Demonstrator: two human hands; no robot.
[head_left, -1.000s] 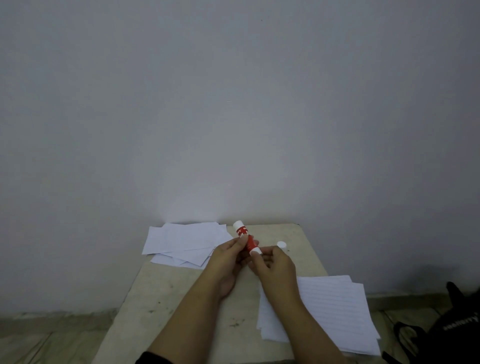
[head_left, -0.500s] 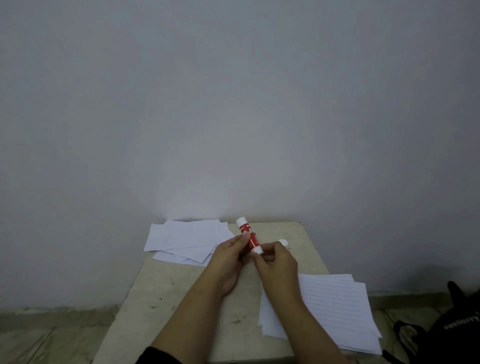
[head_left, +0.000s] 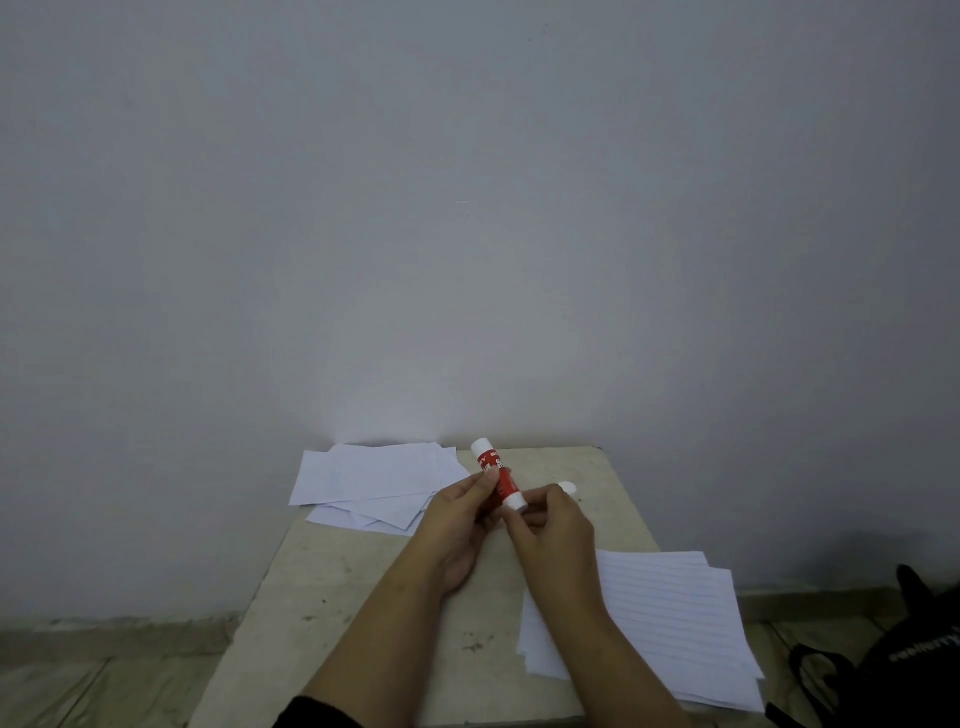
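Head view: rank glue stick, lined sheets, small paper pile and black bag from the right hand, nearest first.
1. glue stick, held by the right hand.
2. lined sheets, just to its right.
3. small paper pile, table's far-left corner.
4. black bag, floor, far right.

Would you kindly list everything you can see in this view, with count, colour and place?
glue stick: one, red with white ends, tilted, held above the table between left hand and right hand
cap: one, white, just beyond the right hand; held or lying, cannot tell
small paper sheets: loose pile, white, table's far left corner
lined sheets: stack, white, table's near right side
table: one, beige, stained, against the wall
bag: one, black, on the floor at the right
wall: one, pale grey, behind the table
sleeve: one, dark, bottom edge
left hand: grips the glue stick's middle
right hand: pinches its lower end
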